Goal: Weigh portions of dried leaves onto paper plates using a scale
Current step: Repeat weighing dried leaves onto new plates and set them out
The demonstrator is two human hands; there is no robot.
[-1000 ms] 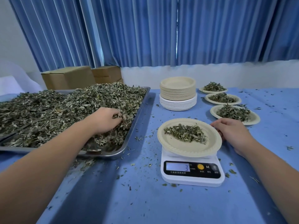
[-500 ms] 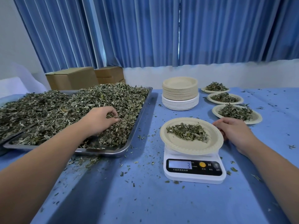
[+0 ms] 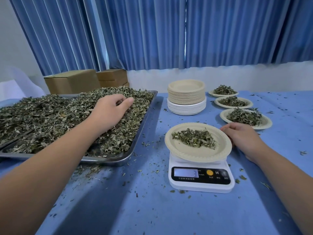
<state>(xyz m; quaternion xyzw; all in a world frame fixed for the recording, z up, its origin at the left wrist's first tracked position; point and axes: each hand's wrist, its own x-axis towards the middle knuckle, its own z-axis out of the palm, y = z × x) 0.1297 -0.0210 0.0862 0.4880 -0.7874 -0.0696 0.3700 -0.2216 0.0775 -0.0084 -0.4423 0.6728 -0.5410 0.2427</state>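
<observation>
A white digital scale (image 3: 201,179) stands on the blue table and carries a beige paper plate (image 3: 184,151) with a small heap of dried leaves (image 3: 194,138). My right hand (image 3: 242,138) rests on the table at the plate's right rim, fingers loosely curled, holding nothing. A steel tray (image 3: 135,141) on the left is piled with dried leaves (image 3: 50,119). My left hand (image 3: 110,111) is over that pile, fingers and thumb closed around a pinch of leaves.
A stack of empty paper plates (image 3: 186,97) stands behind the scale. Three filled plates (image 3: 245,118) line up at the right rear. Cardboard boxes (image 3: 72,81) sit behind the tray. Leaf crumbs are scattered over the blue tablecloth (image 3: 152,209).
My left hand has risen out of the pile with leaves pinched in its fingers. My right hand and the plate on the scale have stayed put.
</observation>
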